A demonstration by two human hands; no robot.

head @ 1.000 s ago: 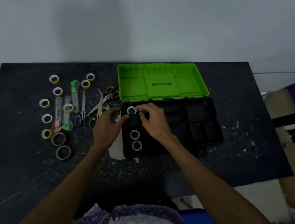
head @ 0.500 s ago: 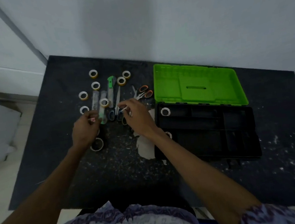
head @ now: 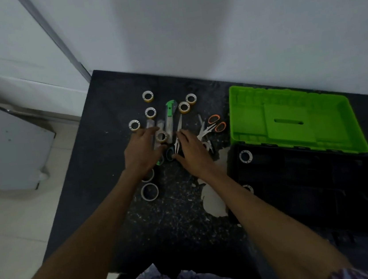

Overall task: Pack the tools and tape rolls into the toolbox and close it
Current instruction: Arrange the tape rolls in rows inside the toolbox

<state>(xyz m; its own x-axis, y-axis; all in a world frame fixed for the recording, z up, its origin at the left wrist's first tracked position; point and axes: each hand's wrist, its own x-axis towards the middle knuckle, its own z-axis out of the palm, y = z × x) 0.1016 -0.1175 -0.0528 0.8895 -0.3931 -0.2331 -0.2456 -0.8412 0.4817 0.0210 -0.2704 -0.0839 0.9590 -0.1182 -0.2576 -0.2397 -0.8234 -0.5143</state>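
Gaping black toolbox (head: pixel 304 184), green lid (head: pixel 291 119) upright; both hands (head: pixel 143 153) spread flat, holding nothing.

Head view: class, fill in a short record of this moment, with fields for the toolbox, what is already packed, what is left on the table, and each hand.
toolbox: black base open, green lid tilted back
packed: one tape roll in the far-left compartment; a second roll partly hidden by the right forearm
left on table: small tape rolls, larger rolls, green utility knife, orange-handled scissors
left hand: fingers spread over the cutters, holding nothing visible
right hand: over the dark-handled scissors; grip unclear
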